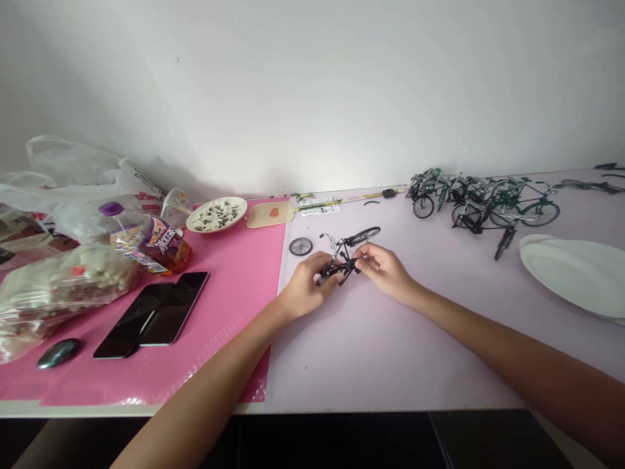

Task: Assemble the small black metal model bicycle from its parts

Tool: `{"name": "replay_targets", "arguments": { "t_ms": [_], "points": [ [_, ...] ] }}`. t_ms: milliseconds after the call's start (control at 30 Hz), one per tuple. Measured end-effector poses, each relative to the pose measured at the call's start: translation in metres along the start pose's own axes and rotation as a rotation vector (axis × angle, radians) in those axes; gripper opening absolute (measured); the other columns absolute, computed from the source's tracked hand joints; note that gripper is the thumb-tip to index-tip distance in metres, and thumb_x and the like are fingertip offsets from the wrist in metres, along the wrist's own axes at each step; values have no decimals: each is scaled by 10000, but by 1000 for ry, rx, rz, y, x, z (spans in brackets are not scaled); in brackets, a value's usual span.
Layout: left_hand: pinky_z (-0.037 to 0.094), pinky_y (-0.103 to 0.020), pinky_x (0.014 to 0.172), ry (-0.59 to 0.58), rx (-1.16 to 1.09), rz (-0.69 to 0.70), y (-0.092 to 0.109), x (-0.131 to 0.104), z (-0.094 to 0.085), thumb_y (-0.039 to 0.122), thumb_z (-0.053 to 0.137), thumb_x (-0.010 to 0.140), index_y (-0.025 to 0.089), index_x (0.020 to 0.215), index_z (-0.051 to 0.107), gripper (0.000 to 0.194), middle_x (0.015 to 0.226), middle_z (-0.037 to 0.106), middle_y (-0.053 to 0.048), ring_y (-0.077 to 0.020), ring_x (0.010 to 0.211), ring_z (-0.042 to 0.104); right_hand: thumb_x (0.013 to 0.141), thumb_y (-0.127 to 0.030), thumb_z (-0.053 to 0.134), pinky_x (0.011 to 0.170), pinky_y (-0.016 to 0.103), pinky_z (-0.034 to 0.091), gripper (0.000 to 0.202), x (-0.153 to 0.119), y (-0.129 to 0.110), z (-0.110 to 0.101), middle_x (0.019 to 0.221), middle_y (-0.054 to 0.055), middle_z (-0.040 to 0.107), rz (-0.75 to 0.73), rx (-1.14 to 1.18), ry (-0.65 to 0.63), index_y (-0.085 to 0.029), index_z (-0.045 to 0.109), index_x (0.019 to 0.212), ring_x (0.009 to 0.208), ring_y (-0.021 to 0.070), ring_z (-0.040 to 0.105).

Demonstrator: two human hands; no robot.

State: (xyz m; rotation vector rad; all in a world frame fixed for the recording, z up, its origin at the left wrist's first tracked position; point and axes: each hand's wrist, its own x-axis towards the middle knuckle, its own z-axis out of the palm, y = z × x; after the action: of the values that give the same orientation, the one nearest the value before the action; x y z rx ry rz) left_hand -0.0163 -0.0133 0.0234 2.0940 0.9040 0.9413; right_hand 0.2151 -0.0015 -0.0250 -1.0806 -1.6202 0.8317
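A small black model bicycle (346, 259) with silver handlebars is held over the pale part of the table, one spoked wheel pointing up and to the right. My left hand (308, 284) is closed around its frame from the left. The fingertips of my right hand (383, 268) pinch the frame from the right, near the pedal area; the exact part between them is too small to tell. A loose black spoked wheel (301, 246) lies flat on the table, just beyond my left hand.
Several assembled model bicycles (488, 198) stand at the back right, near white oval plates (579, 270). On the pink mat (219, 306) at left are two phones (161, 316), a mouse (59, 352), a bottle (149, 244), bags (68, 280) and a plate of small pieces (217, 215).
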Motion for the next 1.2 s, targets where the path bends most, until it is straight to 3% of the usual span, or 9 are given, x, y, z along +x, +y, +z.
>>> {"name": "replay_targets", "arguments": {
  "t_ms": [467, 633, 833, 1033, 1200],
  "points": [
    [523, -324, 788, 82, -27, -96, 1, -3, 7, 413, 645, 972, 172, 1190, 762, 346, 1055, 807, -106, -236, 882, 723, 892, -601, 710, 798, 369, 556, 372, -1, -10, -2, 973, 75, 739, -55, -24, 75, -230, 689, 917, 874, 230, 687],
    [490, -319, 747, 108, 80, -29, -2, -4, 6, 448, 637, 988, 194, 1087, 791, 313, 1081, 809, -103, -251, 890, 721, 895, -634, 707, 822, 396, 582, 398, -3, -12, -3, 1012, 83, 759, -68, 22, 95, -241, 723, 960, 894, 244, 706],
    [482, -297, 706, 129, 95, 16, -10, -5, 8, 426, 645, 990, 219, 1143, 797, 298, 1056, 805, -93, -248, 883, 714, 917, -654, 675, 828, 416, 590, 421, -3, -3, -2, 1014, 94, 787, -68, 65, 112, -252, 758, 1009, 925, 270, 731],
    [536, -306, 781, 179, 141, 109, -7, -6, 8, 366, 634, 1007, 206, 1128, 781, 248, 932, 798, -73, -217, 817, 722, 917, -643, 683, 895, 446, 590, 415, -1, 4, -1, 1024, 95, 789, -88, 45, 145, -243, 741, 1013, 988, 292, 740],
    [572, -313, 820, 212, 196, 186, -9, -6, 9, 332, 620, 1020, 170, 1082, 765, 225, 952, 806, -89, -211, 853, 746, 919, -621, 694, 965, 466, 568, 389, 1, 8, 0, 1040, 90, 793, -126, 16, 167, -245, 738, 1010, 1044, 300, 735]
  ]
}}
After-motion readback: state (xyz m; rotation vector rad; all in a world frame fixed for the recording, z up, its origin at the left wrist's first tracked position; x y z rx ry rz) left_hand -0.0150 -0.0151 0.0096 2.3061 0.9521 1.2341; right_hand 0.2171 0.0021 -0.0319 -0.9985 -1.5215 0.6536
